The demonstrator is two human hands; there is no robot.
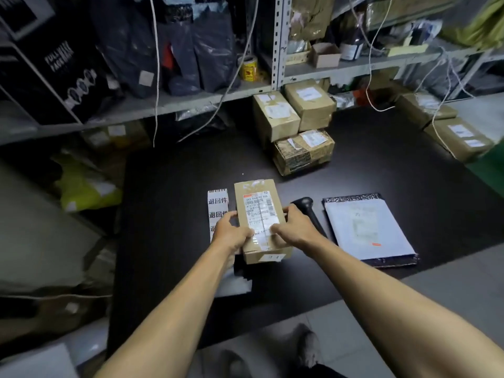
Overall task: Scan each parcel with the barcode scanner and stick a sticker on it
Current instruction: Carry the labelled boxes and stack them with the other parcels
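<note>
Person's left hand [230, 231] & right hand [296, 227] grip the brown parcel [259, 216] by its sides, fingers curled on its edges, label up, mid dark surface [169, 268]. Scanner [306, 207] lies unheld just right; sticker strip [217, 207] just left. Prob. not yet scanned or stickered. Grey mailer [369, 227] and box stack [297, 126] at back wait. Open room near front edge; shelving crowds the rear.

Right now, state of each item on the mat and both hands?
cardboard parcel: label up, held at both sides
left hand: grips parcel's left edge
right hand: grips parcel's right edge
barcode scanner: lying on mat, untouched
sticker strip: flat, left of parcel
white mailer bag: flat, right of scanner
</note>
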